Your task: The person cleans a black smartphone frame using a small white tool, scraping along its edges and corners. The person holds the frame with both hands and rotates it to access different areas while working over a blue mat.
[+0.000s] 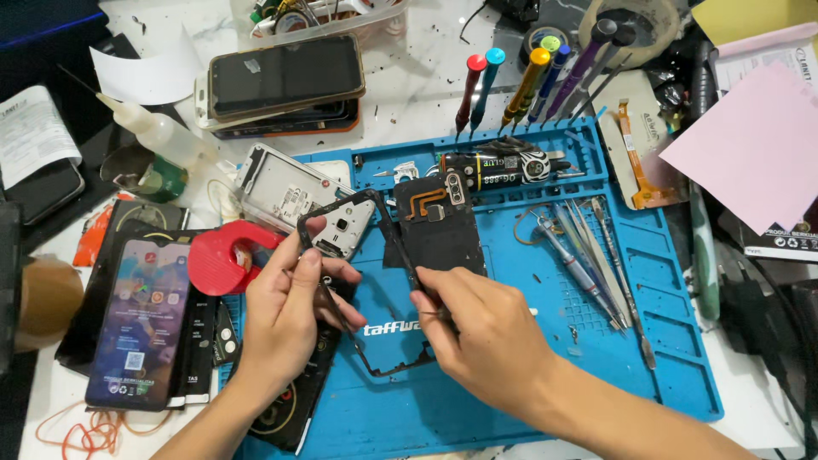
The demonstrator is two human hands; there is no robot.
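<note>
Head cam is looking straight down at a messy phone repair bench. Left hand (285, 311) is gripping the left side of a thin black phone frame (358, 281), thumb up on its top left edge and fingers curled around it, so it's closed on the frame. Right hand (486, 328) is pinching the frame's right rail between thumb and fingertips, also closed on it. Looks like there's a thin tool in that hand too, but I can't tell for sure. The frame is being held tilted just above the blue work mat (528, 400), roughly over the middle of it.

Just behind the frame, a black back cover with an orange flex cable (439, 226) is lying on the mat, and a white phone housing (290, 192) is sitting at the mat's upper left corner. A red round tape holder (223, 255) is sitting just beside the left hand, with a lit phone (141, 324) lying left of that. Tweezers and metal picks (588, 255) are lying on the right part of the mat. Coloured screwdrivers (528, 81) are standing in the rack along the far edge, and a stack of phones (285, 85) is resting beyond the mat.
</note>
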